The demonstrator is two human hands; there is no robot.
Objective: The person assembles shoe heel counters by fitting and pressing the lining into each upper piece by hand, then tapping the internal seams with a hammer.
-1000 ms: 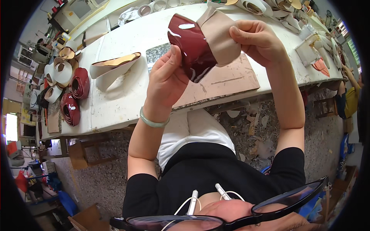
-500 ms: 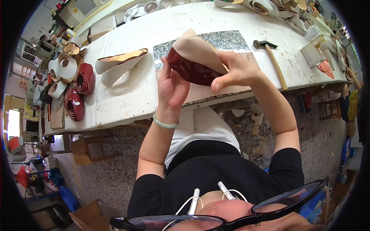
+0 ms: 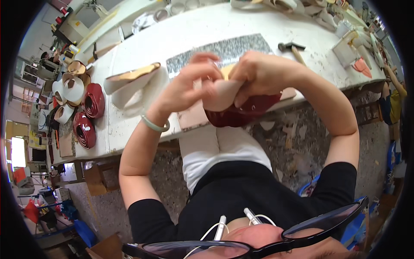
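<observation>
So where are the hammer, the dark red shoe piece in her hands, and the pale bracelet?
hammer (image 3: 291, 47): head view, on its dark metal head.
dark red shoe piece (image 3: 241, 113): head view, glossy underside below the fingers.
pale bracelet (image 3: 154, 126): head view, band at left wrist.

My left hand (image 3: 189, 88) and right hand (image 3: 261, 73) cover most of the dark red shoe upper (image 3: 246, 113) and its beige lining (image 3: 220, 96), both blurred, so I cannot tell where my fingertips grip, and the hammer (image 3: 292, 48) handle runs behind my right wrist.
</observation>
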